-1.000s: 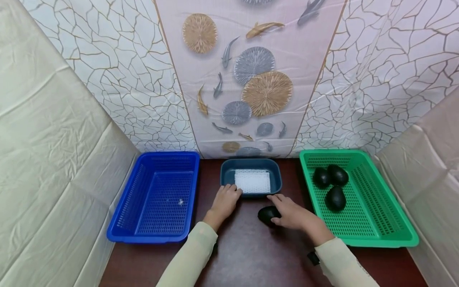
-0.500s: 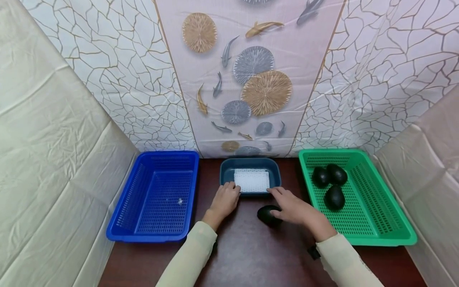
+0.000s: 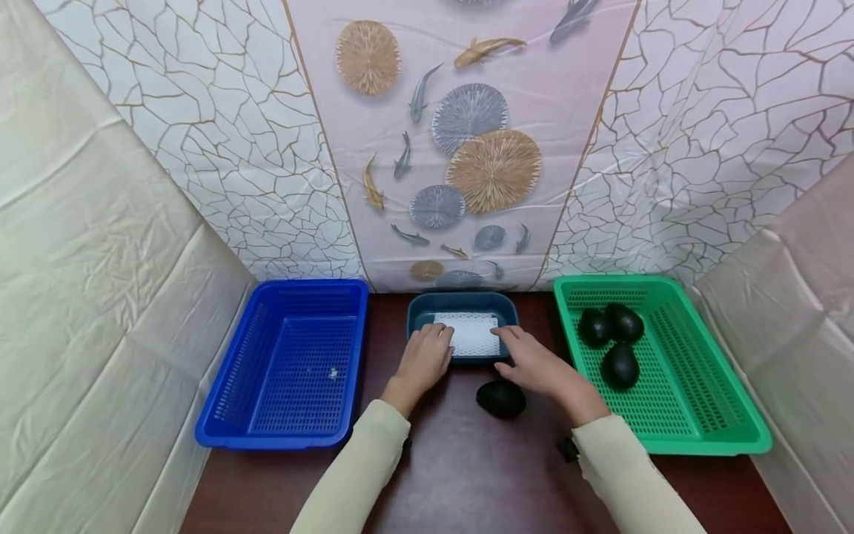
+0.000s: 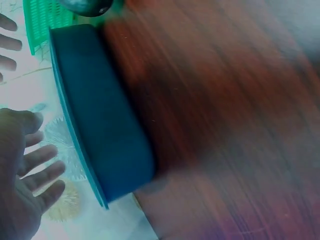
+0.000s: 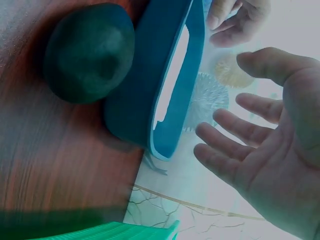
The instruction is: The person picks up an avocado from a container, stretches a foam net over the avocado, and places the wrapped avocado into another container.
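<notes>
Right hand (image 3: 534,365) now off the dark fruit (image 3: 501,399) on the desk (image 3: 454,467), up near the white netting (image 3: 475,340) in the tray (image 3: 475,361) with left hand (image 3: 424,359). Fingers loosely extended; both hands empty, free.

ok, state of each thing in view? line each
left hand, holding nothing
right hand, fingers spread, holding nothing
teal container, upright, uncovered
white mesh, lying in teal container
loose avocado, on table, ungripped
green basket, upright, holding three avocados
blue basket, upright, pale speck inside
</notes>
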The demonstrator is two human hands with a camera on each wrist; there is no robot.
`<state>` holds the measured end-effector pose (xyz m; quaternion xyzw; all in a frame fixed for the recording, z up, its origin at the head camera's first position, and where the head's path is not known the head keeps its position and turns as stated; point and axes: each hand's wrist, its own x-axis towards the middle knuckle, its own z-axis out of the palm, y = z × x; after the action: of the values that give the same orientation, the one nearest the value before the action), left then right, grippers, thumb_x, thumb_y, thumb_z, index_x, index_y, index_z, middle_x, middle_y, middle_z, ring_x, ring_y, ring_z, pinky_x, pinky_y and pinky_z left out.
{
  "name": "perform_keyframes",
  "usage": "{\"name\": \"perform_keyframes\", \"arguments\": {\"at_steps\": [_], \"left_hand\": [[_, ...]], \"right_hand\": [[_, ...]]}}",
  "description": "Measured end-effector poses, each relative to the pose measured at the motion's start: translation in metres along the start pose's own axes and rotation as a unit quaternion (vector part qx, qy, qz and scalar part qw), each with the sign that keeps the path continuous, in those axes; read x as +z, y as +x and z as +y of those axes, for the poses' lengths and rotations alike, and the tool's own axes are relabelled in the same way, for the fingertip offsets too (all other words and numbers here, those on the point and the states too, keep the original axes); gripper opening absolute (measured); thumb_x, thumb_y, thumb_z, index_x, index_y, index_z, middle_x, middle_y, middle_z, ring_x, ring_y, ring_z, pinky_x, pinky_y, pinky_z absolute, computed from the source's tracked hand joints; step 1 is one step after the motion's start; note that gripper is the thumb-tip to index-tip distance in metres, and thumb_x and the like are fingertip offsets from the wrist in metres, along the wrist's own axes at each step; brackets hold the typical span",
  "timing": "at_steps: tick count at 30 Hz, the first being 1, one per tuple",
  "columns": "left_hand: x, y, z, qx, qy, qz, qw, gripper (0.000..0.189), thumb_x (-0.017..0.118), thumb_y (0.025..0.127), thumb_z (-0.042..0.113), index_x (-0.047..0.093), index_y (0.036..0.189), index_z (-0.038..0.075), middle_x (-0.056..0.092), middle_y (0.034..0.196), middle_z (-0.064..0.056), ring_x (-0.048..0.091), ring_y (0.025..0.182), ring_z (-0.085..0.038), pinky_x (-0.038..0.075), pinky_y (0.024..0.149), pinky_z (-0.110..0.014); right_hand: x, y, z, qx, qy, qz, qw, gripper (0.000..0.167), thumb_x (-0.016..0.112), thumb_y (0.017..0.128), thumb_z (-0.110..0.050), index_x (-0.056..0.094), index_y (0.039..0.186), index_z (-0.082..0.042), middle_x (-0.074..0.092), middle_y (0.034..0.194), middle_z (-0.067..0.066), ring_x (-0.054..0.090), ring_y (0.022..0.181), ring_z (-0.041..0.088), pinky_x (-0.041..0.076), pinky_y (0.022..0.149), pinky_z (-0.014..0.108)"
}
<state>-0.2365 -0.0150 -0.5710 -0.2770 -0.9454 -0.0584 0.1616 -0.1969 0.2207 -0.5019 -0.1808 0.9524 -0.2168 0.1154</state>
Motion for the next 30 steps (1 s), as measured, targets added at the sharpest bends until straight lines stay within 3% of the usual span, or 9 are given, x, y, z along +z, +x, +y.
{"name": "perform_keyframes", "arguments": {"at_steps": [8, 13, 20, 30], "left_hand": [[-0.004, 0.018, 0.005, -0.023, -0.008, -0.075, 0.9968, 0.037, 0.069, 0.099, 0.022, 0.065, 0.132, 0.009, 0.069, 0.131, -0.008, 0.065, 0.121, -0.027, 0.056, 0.094, -0.047], [-0.004, 0.027, 0.003, -0.019, -0.004, -0.109, 0.9939, 0.029, 0.063, 0.102, 0.020, 0.066, 0.129, 0.009, 0.070, 0.128, -0.008, 0.067, 0.117, -0.027, 0.057, 0.093, -0.046], [0.000, 0.036, 0.002, -0.018, 0.000, -0.142, 0.9897, 0.019, 0.060, 0.103, 0.019, 0.070, 0.116, 0.010, 0.073, 0.107, -0.008, 0.070, 0.100, -0.027, 0.059, 0.082, -0.045], [0.003, 0.040, 0.002, -0.032, -0.001, -0.173, 0.9844, 0.025, 0.057, 0.105, 0.021, 0.068, 0.125, 0.009, 0.071, 0.116, -0.010, 0.066, 0.109, -0.028, 0.056, 0.091, -0.045]], "right_hand": [[0.006, 0.017, 0.011, 0.010, 0.037, 0.038, 0.9985, 0.061, 0.065, 0.101, -0.017, 0.041, 0.152, 0.003, 0.043, 0.153, 0.029, 0.046, 0.141, 0.042, 0.043, 0.112, 0.057], [0.007, 0.027, 0.014, 0.025, 0.055, 0.036, 0.9975, 0.061, 0.065, 0.100, -0.017, 0.040, 0.153, 0.002, 0.042, 0.155, 0.028, 0.045, 0.142, 0.042, 0.043, 0.112, 0.057], [0.005, 0.043, 0.023, 0.035, 0.052, 0.021, 0.9978, 0.058, 0.063, 0.101, -0.017, 0.042, 0.152, 0.002, 0.045, 0.153, 0.028, 0.047, 0.140, 0.042, 0.044, 0.111, 0.057], [0.006, 0.053, 0.031, 0.058, 0.073, 0.003, 0.9957, 0.056, 0.062, 0.102, -0.015, 0.043, 0.151, 0.003, 0.047, 0.152, 0.028, 0.048, 0.139, 0.041, 0.044, 0.111, 0.057]]}}
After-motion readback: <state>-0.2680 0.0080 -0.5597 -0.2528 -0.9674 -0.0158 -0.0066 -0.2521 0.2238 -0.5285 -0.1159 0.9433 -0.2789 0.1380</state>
